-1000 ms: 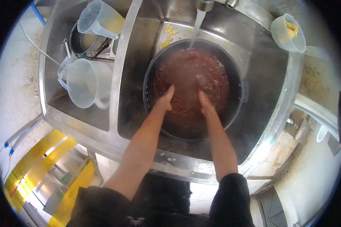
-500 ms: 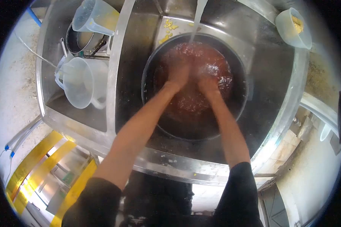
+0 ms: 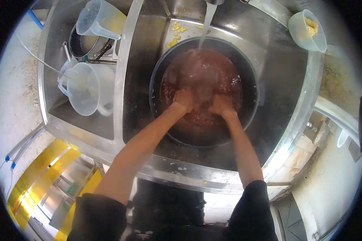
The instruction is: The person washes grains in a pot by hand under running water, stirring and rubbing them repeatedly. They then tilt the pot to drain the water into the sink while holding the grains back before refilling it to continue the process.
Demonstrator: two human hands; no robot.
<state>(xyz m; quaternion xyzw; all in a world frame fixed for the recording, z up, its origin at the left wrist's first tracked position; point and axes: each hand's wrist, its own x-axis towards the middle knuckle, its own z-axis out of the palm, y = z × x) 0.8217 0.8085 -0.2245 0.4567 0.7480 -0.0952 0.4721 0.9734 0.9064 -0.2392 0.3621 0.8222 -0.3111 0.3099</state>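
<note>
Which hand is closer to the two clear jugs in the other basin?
Left. The left hand is in the red water of the pot on the side toward the jugs; the right hand is beside it, farther away.

A shiny steel sink (image 3: 293, 120) with two basins fills the middle of the room. Bright daylight shines on its rim. The floor (image 3: 12, 92) on the left is pale and speckled with crumbs. Yellow strips (image 3: 40, 168) lie below. A white wall (image 3: 334, 176) stands on the right.
</note>
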